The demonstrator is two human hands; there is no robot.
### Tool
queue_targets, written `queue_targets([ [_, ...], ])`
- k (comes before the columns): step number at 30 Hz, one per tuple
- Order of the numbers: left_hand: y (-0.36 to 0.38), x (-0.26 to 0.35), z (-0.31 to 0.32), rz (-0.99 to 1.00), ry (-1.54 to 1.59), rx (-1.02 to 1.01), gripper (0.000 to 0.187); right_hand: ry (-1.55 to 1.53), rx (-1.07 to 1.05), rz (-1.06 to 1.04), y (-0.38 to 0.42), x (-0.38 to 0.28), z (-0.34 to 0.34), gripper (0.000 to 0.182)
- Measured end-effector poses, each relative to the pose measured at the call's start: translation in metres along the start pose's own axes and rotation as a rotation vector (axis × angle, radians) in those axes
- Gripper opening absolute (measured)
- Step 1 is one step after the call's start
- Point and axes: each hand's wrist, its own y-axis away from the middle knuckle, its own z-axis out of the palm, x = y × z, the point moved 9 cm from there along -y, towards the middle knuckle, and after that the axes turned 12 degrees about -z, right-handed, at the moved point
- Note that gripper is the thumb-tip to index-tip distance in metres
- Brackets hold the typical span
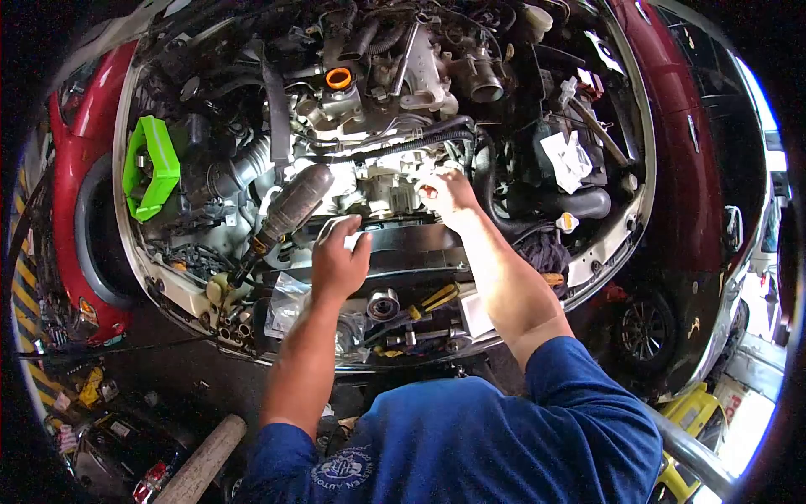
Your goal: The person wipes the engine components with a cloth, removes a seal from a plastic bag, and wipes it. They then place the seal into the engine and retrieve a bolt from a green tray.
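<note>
My right hand reaches into the lit middle of the engine, its fingers curled and drawn together by the metal parts. Whatever the fingertips pinch is too small to make out. Lower and to the left, my left hand hovers near the front edge of the bay, thumb apart from the fingers and nothing in it. Just above that hand lies a dark, round-ended cylinder, tilted. A black corrugated hose crosses the engine beyond my right hand.
A green tray with small parts sits at left. A hammer and crumpled white paper lie at right. Along the front are a plastic bag, a round metal part and a yellow-handled tool. Red cars flank the bay.
</note>
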Motion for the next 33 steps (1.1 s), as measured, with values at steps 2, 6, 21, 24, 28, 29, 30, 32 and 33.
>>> queue_targets([
  [2,-0.017,-0.006,0.023,-0.137,0.124,-0.021,0.023,-0.257,0.071,0.051,-0.005,0.015,0.000,0.016],
  [6,-0.057,-0.042,0.090,-0.576,0.603,-0.139,0.021,-0.445,0.265,0.169,-0.009,0.034,0.004,0.020],
  [21,-0.099,-0.084,0.190,-0.863,0.699,-0.250,0.042,-0.480,0.304,0.186,-0.024,0.047,0.005,0.015],
  [24,-0.103,-0.086,0.192,-0.845,0.646,-0.236,0.044,-0.478,0.310,0.198,-0.028,0.050,0.005,0.015],
  [28,-0.102,-0.079,0.186,-0.819,0.569,-0.219,0.049,-0.495,0.415,0.149,-0.024,0.032,0.008,0.016],
  [29,-0.104,-0.078,0.188,-0.803,0.578,-0.237,0.051,-0.479,0.415,0.137,-0.023,0.029,0.008,0.016],
  [30,-0.106,-0.088,0.195,-0.806,0.579,-0.237,0.051,-0.463,0.415,0.126,-0.023,0.029,0.007,0.015],
  [32,-0.108,-0.089,0.205,-0.779,0.781,-0.292,0.054,-0.422,0.388,0.158,-0.023,0.033,0.006,0.015],
  [33,-0.107,-0.087,0.203,-0.782,0.781,-0.291,0.054,-0.383,0.362,0.186,-0.024,0.036,0.006,0.015],
])
